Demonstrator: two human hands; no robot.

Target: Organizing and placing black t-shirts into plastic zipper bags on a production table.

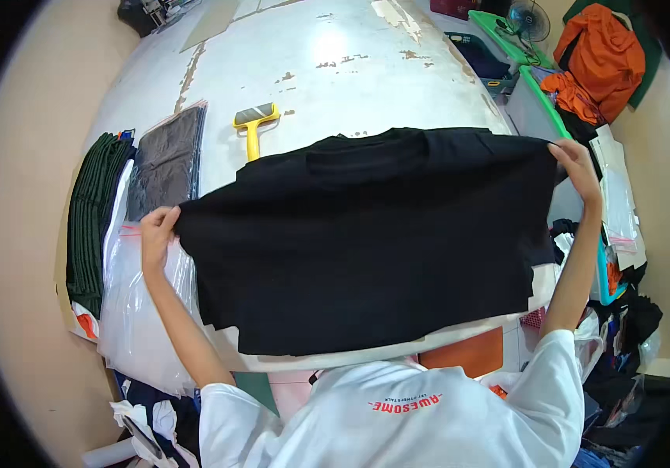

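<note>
A black T-shirt (366, 234) is spread wide across the front of the table, its neckline toward the far side, with more black fabric showing beneath its edges. My left hand (161, 230) pinches its left corner, beside a stack of clear plastic bags (140, 304). My right hand (573, 164) grips the upper right corner at the table's right edge. Beyond the shirt lies a yellow-handled roller (254, 132), partly hidden by the fabric.
The white, worn table (335, 78) has folded green garments (85, 218) and a bagged dark garment (165, 156) at left. Bins (530, 109) with orange clothes (600, 54), a fan (527, 19) and piled fabric (623, 335) stand at right. A wall (30, 203) bounds the left side.
</note>
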